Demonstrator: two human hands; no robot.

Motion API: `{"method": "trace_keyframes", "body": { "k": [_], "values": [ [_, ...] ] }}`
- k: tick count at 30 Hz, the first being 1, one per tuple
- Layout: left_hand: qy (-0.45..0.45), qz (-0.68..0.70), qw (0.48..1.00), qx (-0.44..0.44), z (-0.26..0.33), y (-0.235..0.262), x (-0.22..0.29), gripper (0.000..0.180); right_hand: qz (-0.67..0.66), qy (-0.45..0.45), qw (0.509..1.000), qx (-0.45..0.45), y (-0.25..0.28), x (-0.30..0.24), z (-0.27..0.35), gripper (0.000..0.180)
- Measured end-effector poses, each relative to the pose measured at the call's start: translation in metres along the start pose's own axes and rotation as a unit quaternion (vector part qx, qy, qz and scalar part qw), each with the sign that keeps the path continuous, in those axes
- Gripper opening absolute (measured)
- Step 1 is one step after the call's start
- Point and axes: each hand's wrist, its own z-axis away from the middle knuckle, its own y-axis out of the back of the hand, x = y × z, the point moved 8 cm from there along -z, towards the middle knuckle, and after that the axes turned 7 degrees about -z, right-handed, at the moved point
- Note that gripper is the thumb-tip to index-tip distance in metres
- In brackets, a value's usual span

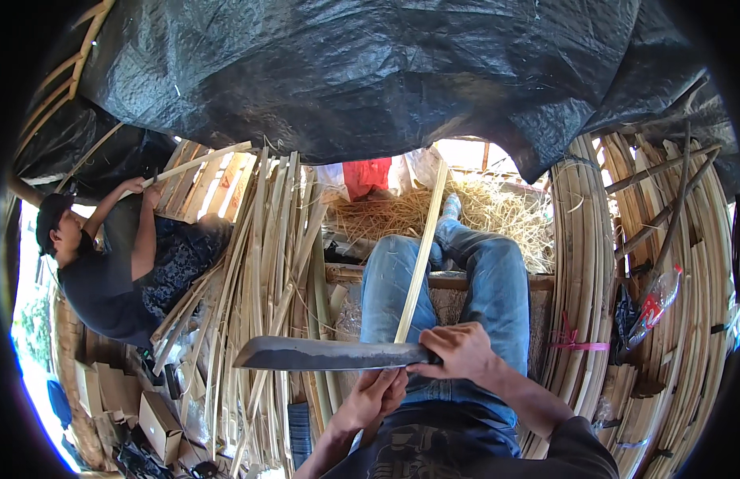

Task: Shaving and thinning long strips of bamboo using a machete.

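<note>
Right hand (459, 351) gripping knife (326, 353) handle, blade lying crosswise, pointing left. Left hand (375, 397) closing on near end of bamboo strip (422, 255), strip running straight away over lap, passing under blade.

Daylight comes in from the far side, where the straw pile (497, 211) glows pale and almost washed out, and from a blown-out strip at the left rim. The black tarp (370, 72) overhead blocks the sky and catches small speckled glints. Under it the light is soft and even, with mild shadows between the bamboo strips (266, 263). The machete blade (322, 353) shows a dull sheen. The centre is sharp; straight strips bow strongly toward the rim, and the corners fall to black.
</note>
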Motion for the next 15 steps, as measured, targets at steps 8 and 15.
{"method": "trace_keyframes", "body": {
  "k": [8,15],
  "values": [
    [0.022,0.022,0.999,-0.041,0.024,0.007,-0.019,0.038,0.024,-0.163,0.978,0.129,0.029,0.12,-0.004,0.046],
    [0.056,0.063,0.996,-0.029,0.032,0.02,-0.034,0.038,0.064,-0.27,0.94,0.2,0.033,0.186,-0.009,0.055]
  ]
}}
